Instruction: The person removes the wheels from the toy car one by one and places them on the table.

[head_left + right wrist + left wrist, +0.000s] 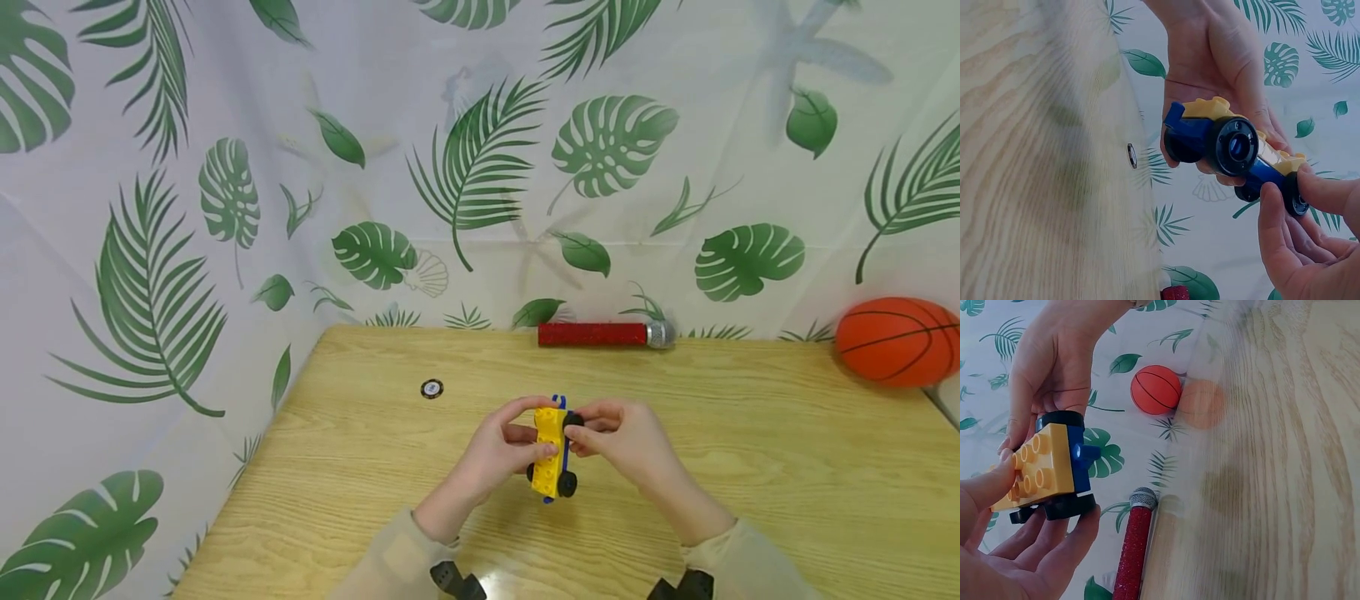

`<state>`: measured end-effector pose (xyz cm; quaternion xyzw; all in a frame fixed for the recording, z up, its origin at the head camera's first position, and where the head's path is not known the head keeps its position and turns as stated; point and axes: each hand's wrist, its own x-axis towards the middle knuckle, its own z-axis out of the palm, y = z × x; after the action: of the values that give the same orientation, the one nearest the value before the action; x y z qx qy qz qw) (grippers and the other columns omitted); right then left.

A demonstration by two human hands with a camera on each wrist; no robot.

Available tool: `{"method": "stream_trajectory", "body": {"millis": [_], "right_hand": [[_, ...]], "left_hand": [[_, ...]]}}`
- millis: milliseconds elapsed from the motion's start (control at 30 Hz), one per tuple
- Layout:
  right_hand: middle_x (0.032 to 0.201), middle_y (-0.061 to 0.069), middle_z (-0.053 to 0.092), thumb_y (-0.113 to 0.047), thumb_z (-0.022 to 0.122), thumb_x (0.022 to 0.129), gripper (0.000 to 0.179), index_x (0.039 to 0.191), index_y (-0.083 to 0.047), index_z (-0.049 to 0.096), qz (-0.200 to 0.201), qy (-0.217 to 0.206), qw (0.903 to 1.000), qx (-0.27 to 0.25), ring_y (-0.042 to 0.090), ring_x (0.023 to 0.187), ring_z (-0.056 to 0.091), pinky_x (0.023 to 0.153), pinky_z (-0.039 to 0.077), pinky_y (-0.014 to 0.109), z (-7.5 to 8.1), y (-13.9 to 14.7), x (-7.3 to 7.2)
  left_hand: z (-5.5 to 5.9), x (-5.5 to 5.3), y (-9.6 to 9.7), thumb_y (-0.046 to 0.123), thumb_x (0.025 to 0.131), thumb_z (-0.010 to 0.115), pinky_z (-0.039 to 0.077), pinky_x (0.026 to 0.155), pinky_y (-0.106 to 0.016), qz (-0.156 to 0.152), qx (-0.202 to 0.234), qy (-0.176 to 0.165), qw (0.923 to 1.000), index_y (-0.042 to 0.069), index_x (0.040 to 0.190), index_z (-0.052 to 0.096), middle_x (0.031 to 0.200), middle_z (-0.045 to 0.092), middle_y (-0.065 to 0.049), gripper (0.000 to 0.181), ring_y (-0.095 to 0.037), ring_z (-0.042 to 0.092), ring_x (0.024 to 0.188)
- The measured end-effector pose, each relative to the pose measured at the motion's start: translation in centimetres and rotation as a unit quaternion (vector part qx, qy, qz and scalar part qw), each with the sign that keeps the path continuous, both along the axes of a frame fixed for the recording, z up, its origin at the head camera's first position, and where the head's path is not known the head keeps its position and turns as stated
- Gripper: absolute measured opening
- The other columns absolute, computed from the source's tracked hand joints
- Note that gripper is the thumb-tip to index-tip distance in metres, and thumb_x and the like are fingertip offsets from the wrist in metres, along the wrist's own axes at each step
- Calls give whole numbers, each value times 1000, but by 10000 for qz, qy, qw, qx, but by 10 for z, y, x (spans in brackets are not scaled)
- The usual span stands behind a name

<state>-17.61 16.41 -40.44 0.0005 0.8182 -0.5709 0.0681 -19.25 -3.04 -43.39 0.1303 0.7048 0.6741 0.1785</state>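
A toy car (548, 454) with a yellow studded top, blue base and black wheels is held up over the table between both hands. My left hand (491, 450) grips it from the left, thumb on the yellow studs and fingers along the far side and underneath. With thumb and fingers my right hand (626, 437) pinches a black wheel (1295, 194) at the car's far right corner. In the left wrist view a blue peg (1088, 452) juts from the car's near end. Another wheel (1232, 145) faces the right wrist view.
On the wooden table (337, 483), a round black-and-white chip (432, 388) lies left of the hands. A red glittery microphone (592, 335) lies along the back edge. An orange basketball (896, 342) sits at the back right, against the leaf-patterned cloth (480, 283).
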Motion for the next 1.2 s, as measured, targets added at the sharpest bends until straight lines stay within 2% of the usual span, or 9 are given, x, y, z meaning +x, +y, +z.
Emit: {"method": "stream_trajectory", "body": {"millis": [233, 633, 1067, 1200], "right_hand": [[99, 18, 75, -12, 73, 90, 29, 111, 7, 68, -150, 44, 9999, 48, 20, 76, 73, 71, 62, 32, -3, -3, 2], [103, 23, 73, -9, 73, 90, 31, 114, 10, 66, -276, -52, 9995, -118, 21, 75, 73, 71, 62, 33, 0, -4, 5], [106, 26, 72, -9, 75, 88, 35, 114, 11, 65, -415, -137, 9989, -166, 22, 74, 74, 72, 62, 36, 1, -4, 5], [97, 20, 75, -13, 78, 86, 34, 110, 9, 67, -569, -117, 9983, -21, 20, 71, 74, 74, 62, 39, 1, -3, 5]], "left_hand": [[2, 3, 2, 6, 87, 75, 62, 72, -36, 241, -377, 172, 9988, 25, 128, 64, 99, 75, -16, 46, -21, 73, 88], [2, 6, 6, 7, 85, 76, 62, 71, -32, 399, -610, 689, 9950, 20, 127, 64, 99, 75, -19, 45, -21, 74, 89], [3, 7, 8, 8, 84, 78, 62, 70, -33, 489, -624, 784, 9938, 22, 123, 66, 98, 76, -19, 44, -24, 75, 89], [2, 6, 8, 7, 83, 79, 61, 68, -30, 646, -782, 911, 9907, 22, 122, 67, 97, 76, -17, 43, -21, 74, 84]]}}
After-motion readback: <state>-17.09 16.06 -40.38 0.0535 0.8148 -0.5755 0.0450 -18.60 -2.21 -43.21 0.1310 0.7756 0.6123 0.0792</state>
